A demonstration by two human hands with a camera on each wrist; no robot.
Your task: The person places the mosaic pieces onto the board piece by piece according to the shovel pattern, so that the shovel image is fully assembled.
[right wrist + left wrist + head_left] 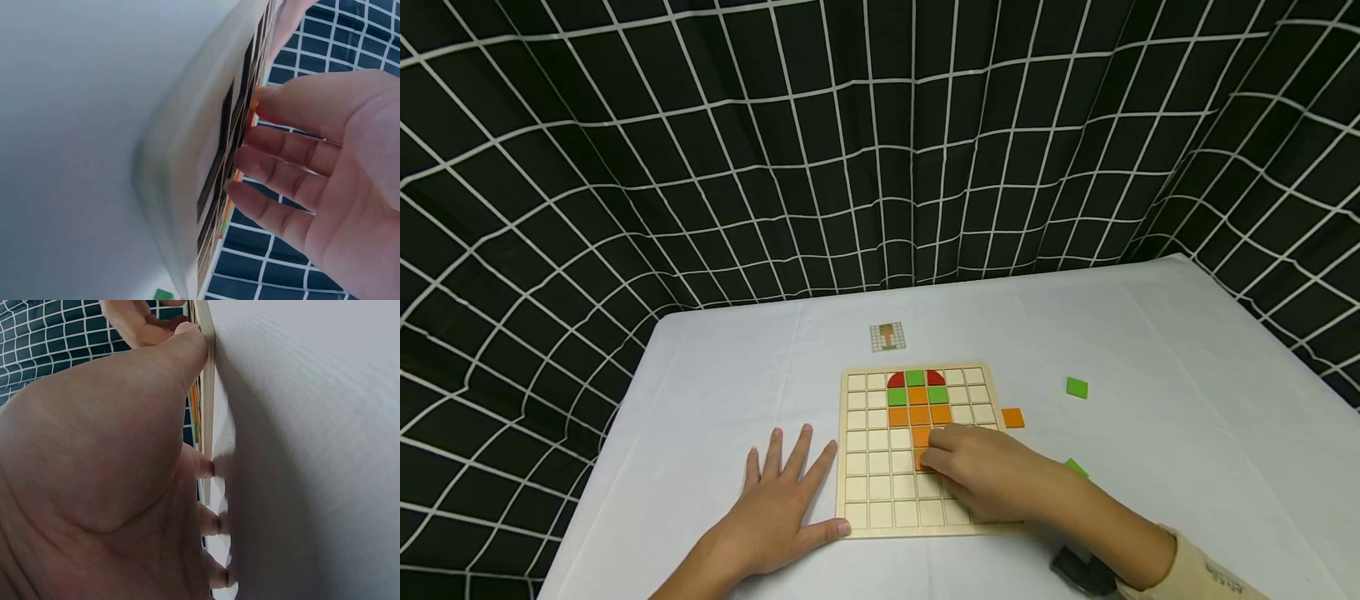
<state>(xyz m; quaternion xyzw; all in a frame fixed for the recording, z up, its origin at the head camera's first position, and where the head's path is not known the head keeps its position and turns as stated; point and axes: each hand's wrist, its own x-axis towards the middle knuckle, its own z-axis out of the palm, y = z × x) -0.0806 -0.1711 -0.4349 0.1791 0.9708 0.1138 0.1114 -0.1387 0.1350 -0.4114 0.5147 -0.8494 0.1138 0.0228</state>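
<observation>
A wooden grid board (880,508) lies flat, bearing a pattern of orange and green squares with two red rounded pieces at the top. My right hand (981,467) reaches over the board's lower right part. Its thumb and fingertips hold an orange square tile (921,460) at the lower end of the orange column, and the hand partly covers it. Flat on the table, my left hand (771,517) has its fingers spread, and its thumb touches the board's lower left edge. The left wrist view shows that thumb (187,353) against the board's side.
A small pattern card (887,337) lies behind the board. To the right are a loose orange tile (1012,417), a green tile (1077,387) and another green tile (1077,467) partly behind the forearm. A black object (1082,572) sits below the right forearm. Black gridded curtains (880,150) surround the table.
</observation>
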